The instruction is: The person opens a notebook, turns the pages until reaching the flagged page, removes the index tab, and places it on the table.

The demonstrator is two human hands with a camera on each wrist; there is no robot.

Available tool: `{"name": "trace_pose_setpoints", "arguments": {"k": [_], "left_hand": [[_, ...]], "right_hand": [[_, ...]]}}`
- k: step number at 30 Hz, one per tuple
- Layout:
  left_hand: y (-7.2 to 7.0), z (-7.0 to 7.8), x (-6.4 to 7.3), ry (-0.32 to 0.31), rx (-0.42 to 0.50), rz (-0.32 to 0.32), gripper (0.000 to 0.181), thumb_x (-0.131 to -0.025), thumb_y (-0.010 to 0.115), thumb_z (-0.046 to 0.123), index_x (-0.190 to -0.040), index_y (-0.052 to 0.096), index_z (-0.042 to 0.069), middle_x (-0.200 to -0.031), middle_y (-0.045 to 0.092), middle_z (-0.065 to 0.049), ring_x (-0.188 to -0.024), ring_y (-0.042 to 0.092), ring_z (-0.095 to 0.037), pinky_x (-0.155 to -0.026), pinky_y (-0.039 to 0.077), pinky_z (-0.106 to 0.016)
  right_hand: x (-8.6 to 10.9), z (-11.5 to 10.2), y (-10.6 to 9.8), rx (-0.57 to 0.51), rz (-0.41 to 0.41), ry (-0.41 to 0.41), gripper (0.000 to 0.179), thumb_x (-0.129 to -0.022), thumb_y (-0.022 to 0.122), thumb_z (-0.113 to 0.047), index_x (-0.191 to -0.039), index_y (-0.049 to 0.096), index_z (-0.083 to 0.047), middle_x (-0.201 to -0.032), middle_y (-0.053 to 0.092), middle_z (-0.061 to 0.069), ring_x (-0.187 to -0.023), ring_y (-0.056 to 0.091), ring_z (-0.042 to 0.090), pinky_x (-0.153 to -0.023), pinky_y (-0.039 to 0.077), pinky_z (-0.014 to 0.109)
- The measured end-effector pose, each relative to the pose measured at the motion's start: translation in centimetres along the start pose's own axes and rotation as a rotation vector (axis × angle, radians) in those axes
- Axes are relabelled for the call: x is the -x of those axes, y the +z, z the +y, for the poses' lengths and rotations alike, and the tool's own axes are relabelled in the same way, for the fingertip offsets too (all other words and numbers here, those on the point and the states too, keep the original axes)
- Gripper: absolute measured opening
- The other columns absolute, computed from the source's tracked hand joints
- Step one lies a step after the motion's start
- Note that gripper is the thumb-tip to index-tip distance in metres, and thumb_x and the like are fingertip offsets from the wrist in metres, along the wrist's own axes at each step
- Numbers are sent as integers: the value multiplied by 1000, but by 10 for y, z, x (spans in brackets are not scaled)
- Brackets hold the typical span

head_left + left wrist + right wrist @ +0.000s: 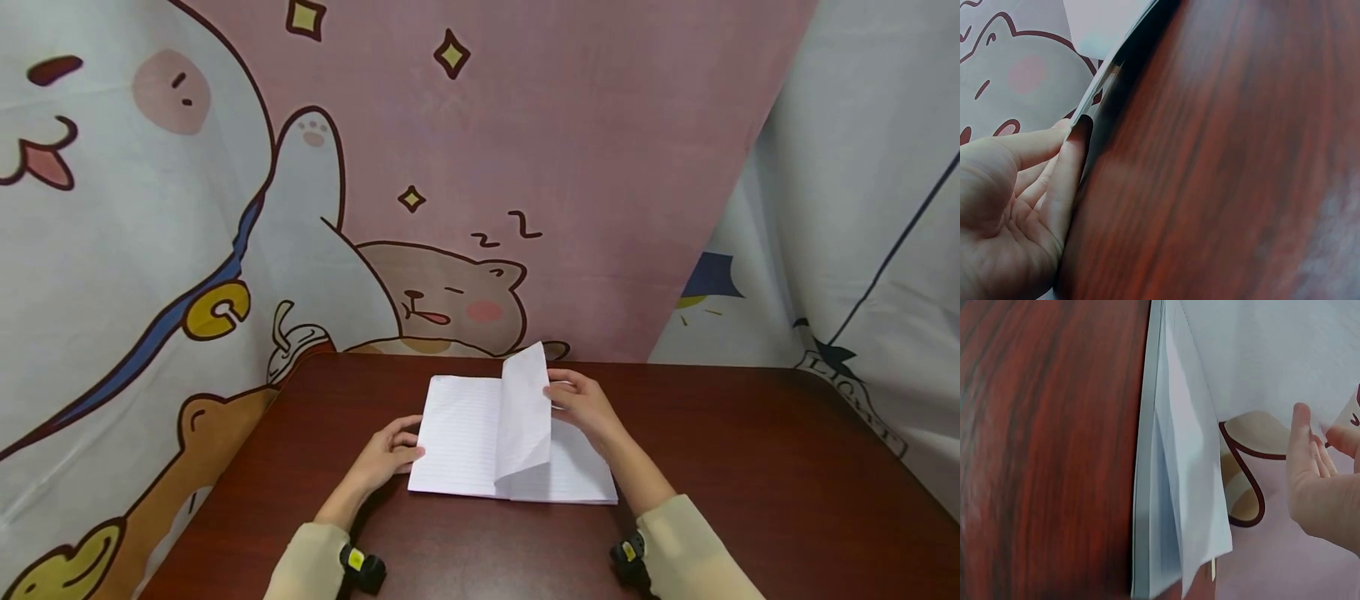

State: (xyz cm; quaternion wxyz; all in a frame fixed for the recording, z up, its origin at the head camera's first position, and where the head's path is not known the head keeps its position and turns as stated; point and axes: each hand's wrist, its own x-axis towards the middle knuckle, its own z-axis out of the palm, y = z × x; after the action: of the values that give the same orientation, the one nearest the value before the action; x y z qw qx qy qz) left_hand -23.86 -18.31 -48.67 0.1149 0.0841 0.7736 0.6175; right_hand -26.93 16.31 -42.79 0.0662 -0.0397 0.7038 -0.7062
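An open notebook (456, 437) with lined white pages lies on the dark wooden table. My left hand (382, 457) grips its left edge, thumb on the page side and fingers at the underside; the left wrist view shows this pinch on the notebook's edge (1094, 84). One page (525, 412) stands raised near the middle and curves upward. At its right edge, my right hand (588, 407) pinches that page between thumb and fingers. From the right wrist, the hand (1325, 487) appears beside the page, with further loose sheets (1194, 506) lifting off the stack.
The reddish-brown table (750, 483) extends to both sides of the notebook and in front of it. A cartoon-printed cloth (600, 167) hangs behind the far edge, and more cloth (885, 250) hangs at the right. Each wrist carries a small black camera (366, 570).
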Motion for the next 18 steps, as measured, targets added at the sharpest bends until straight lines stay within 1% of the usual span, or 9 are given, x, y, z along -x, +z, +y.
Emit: {"name": "trace_pose_setpoints", "arguments": {"k": [5, 10, 13, 18], "left_hand": [[0, -1, 0, 0, -5, 4, 60, -96, 65, 7, -148, 39, -2, -116, 64, -27, -87, 67, -12, -75, 59, -29], [-1, -3, -1, 6, 0, 3, 60, -95, 65, 6, -148, 39, -3, -116, 65, -28, -87, 67, -12, -75, 59, -29], [-1, -5, -2, 8, 5, 4, 59, -95, 65, 6, -148, 40, -3, -114, 66, -26, -86, 67, -12, -74, 59, -28], [0, -3, -2, 1, 8, 7, 59, -95, 65, 6, -148, 39, -3, -114, 66, -25, -86, 67, -13, -74, 59, -29]], "right_hand": [[-2, 0, 10, -30, 12, 8, 43, -97, 56, -3, -137, 48, 11, -99, 72, -2, -86, 66, 4, -79, 57, 25], [-4, 2, 21, -18, 14, 33, 42, -98, 57, -6, -137, 49, 6, -106, 71, 2, -87, 67, 7, -78, 57, 26], [-6, 4, 29, -32, 17, 44, 41, -99, 57, -7, -137, 50, 4, -110, 70, 5, -88, 66, 7, -78, 58, 26], [-9, 7, 46, -49, 11, 39, 40, -99, 58, -7, -136, 52, 3, -118, 68, 12, -90, 65, 6, -78, 59, 26]]}}
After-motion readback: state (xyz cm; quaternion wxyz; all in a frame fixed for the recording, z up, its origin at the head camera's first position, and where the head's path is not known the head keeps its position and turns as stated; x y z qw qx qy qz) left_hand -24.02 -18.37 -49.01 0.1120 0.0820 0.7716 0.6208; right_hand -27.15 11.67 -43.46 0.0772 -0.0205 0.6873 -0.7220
